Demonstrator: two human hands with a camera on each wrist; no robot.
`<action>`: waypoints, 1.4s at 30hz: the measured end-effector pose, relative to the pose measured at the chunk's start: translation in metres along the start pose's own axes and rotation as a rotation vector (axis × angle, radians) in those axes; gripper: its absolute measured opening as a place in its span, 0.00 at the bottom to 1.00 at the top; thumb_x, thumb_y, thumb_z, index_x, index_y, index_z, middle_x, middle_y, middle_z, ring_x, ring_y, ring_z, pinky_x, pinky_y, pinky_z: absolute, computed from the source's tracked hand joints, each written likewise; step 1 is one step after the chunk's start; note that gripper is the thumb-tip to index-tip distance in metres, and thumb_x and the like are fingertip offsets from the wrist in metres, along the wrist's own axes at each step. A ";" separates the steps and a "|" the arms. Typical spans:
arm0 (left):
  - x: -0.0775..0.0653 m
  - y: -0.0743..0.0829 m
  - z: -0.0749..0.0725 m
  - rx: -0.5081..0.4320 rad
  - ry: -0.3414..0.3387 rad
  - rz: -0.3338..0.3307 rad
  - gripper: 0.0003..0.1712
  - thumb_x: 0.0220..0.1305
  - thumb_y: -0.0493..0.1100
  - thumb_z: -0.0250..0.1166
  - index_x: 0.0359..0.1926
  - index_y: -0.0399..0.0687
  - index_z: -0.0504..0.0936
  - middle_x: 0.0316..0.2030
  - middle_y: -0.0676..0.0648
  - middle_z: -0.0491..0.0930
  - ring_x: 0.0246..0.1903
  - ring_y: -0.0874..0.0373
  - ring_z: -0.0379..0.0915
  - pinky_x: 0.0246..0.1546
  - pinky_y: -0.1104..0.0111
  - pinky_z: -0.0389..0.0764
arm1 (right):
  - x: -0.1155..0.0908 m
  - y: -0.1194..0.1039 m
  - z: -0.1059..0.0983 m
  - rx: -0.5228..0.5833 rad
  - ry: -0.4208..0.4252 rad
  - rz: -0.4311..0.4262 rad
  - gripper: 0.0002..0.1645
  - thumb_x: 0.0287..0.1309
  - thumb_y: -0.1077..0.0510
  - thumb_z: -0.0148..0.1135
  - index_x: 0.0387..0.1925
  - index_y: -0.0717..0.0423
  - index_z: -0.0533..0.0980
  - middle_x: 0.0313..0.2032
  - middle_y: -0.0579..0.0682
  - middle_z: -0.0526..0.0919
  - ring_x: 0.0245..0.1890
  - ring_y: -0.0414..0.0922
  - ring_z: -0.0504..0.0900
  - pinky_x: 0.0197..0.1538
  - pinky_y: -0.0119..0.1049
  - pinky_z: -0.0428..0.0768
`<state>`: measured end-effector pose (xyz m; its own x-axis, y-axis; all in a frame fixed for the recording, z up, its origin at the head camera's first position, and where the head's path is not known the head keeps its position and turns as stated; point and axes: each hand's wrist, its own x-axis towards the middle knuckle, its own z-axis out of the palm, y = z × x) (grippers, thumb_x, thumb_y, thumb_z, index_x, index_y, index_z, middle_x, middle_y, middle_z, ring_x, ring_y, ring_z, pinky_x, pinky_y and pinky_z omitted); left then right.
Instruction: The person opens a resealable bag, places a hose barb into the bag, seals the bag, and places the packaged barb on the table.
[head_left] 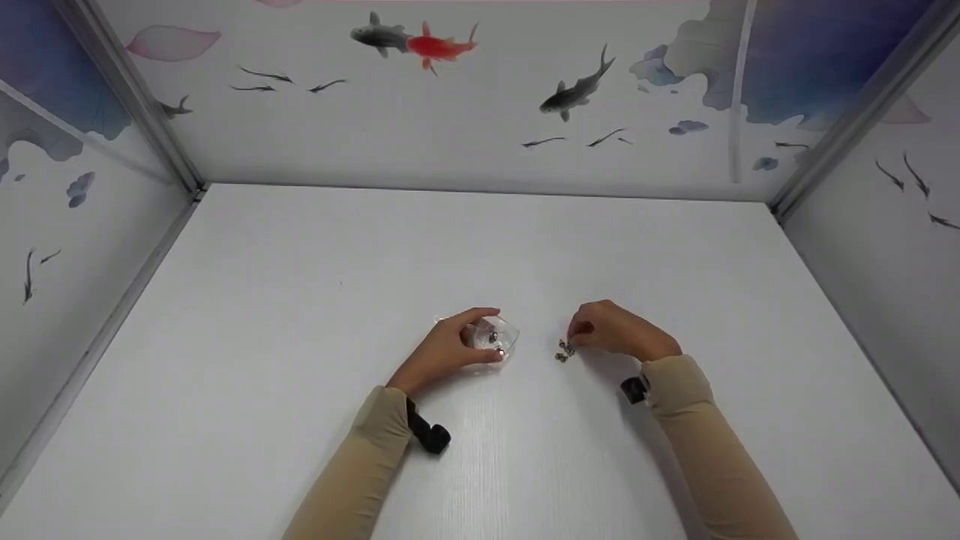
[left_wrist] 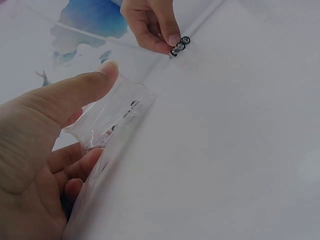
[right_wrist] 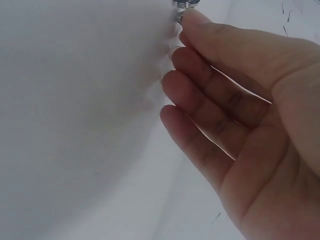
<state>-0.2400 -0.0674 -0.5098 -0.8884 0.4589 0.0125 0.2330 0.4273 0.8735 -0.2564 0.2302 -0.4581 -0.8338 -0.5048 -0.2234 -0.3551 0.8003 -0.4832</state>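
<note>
Sitting in a little clump on the white table [head_left: 300, 262], the small metal parts [head_left: 562, 354] are being picked at by the right hand [head_left: 619, 330], one pinched between thumb and fingertip. Off to the left, a clear plastic bag [head_left: 510, 333] is gripped between the parted thumb and curved fingers of the left hand [head_left: 444, 349], with more metal bits [head_left: 493, 337] visible inside. Both arms are covered by tan sleeves [head_left: 349, 469]; the back wall [head_left: 450, 135] is printed with fish.
</note>
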 end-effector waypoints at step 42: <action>0.000 0.001 0.001 -0.012 0.001 -0.015 0.40 0.48 0.56 0.75 0.64 0.63 0.72 0.27 0.55 0.70 0.28 0.62 0.64 0.32 0.70 0.66 | 0.006 -0.009 0.000 0.065 0.051 -0.016 0.05 0.58 0.61 0.66 0.37 0.54 0.82 0.37 0.47 0.83 0.37 0.42 0.78 0.44 0.38 0.79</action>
<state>-0.2399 -0.0662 -0.5096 -0.8919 0.4522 0.0000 0.2154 0.4249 0.8792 -0.2588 0.2203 -0.4550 -0.8496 -0.4986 -0.1723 -0.3416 0.7689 -0.5404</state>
